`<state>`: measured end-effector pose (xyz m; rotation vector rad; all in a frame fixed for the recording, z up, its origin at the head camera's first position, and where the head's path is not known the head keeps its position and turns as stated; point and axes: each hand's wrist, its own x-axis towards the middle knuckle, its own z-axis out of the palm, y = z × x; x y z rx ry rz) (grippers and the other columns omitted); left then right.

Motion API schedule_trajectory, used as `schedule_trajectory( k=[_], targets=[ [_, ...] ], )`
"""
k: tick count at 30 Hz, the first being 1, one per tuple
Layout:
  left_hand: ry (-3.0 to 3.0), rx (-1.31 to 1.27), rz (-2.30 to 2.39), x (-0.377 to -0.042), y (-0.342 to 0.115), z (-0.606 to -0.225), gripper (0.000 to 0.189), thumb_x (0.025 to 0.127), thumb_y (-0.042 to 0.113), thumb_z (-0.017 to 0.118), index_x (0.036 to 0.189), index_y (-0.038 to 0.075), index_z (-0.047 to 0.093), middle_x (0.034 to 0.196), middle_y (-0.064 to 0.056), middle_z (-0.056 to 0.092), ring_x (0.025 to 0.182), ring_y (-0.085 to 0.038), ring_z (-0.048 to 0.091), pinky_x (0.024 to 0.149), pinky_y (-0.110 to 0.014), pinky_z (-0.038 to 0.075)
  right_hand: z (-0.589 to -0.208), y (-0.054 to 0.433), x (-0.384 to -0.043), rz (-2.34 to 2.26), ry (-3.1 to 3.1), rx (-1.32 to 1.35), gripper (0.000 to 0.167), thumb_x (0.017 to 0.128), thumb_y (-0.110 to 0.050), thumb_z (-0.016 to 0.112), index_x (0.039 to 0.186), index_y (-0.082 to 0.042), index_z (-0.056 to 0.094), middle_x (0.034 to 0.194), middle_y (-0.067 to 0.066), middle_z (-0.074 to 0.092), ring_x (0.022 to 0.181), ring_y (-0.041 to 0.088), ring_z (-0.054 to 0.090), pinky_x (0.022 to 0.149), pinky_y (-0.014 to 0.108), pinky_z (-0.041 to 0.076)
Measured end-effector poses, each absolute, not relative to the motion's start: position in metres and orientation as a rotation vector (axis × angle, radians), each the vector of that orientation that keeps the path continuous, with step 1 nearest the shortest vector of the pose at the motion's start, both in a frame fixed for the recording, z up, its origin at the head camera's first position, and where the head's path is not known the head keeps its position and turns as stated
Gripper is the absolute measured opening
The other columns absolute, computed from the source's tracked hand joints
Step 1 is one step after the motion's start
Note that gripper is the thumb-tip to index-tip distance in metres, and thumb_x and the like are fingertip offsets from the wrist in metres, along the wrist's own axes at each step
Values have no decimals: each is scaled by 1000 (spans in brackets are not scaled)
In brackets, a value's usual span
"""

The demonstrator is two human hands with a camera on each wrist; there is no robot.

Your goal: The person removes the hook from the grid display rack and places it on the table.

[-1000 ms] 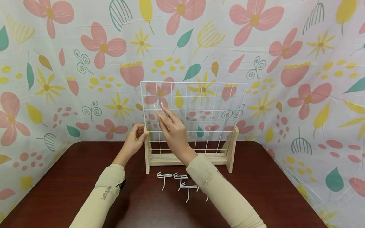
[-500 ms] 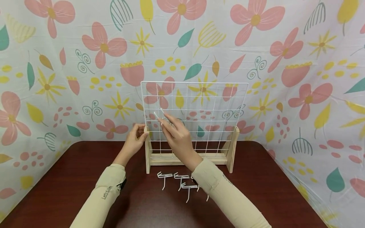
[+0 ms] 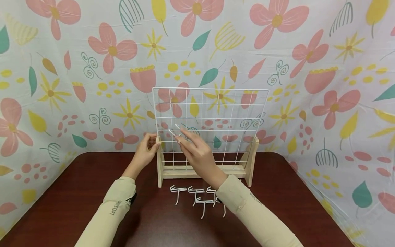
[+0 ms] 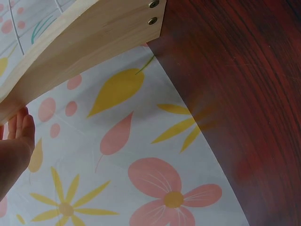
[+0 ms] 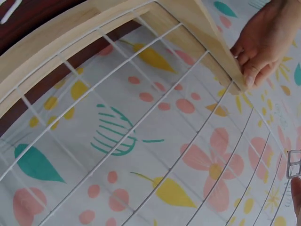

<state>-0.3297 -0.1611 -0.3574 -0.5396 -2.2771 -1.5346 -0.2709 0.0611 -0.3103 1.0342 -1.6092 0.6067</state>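
A white wire grid panel (image 3: 213,118) stands upright in a light wooden stand (image 3: 252,161). My left hand (image 3: 145,149) holds the top of the stand's left upright (image 3: 159,164), thumb in front and fingers behind. In the left wrist view, fingertips (image 4: 28,127) rest against the wooden side piece (image 4: 84,47). My right hand (image 3: 200,156) pinches a white wire hook (image 3: 173,132) by one end, its two prongs pointing up and left before the grid's left half. In the right wrist view, the hook's end (image 5: 294,164) shows above my fingertips (image 5: 297,190).
Several white wire hooks (image 3: 205,201) lie in front of the stand on the dark red-brown table (image 3: 160,226). My right sleeve overlaps some of them. Behind the table hangs a floral cloth (image 3: 77,120).
My right hand has moved down and to the right with its hook, and the sleeve uncovers more of the hooks on the table. My left hand stays on the upright.
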Motion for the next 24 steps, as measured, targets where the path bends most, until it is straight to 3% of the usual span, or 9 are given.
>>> schedule_trajectory(
  k=[11, 24],
  targets=[
    [-2281, -542, -1531, -330, -162, -358, 36, 97, 9, 57, 128, -7, 45, 119, -27, 56, 111, -37, 55, 97, -49, 45, -317, 76, -263, 523, -1608, 1112, 20, 98, -11, 57, 111, -3, 70, 118, 18, 64, 106, 29, 63, 94, 34, 51],
    [-2269, -549, -1532, -330, -161, -357, 36, 97, 9, 58, 127, -6, 47, 116, -26, 58, 108, -36, 57, 96, -47, 46, -330, 92, -253, 408, -1613, 1166, 21, 99, -11, 55, 112, -3, 70, 115, 20, 65, 104, 32, 64, 91, 38, 53]
  ],
)
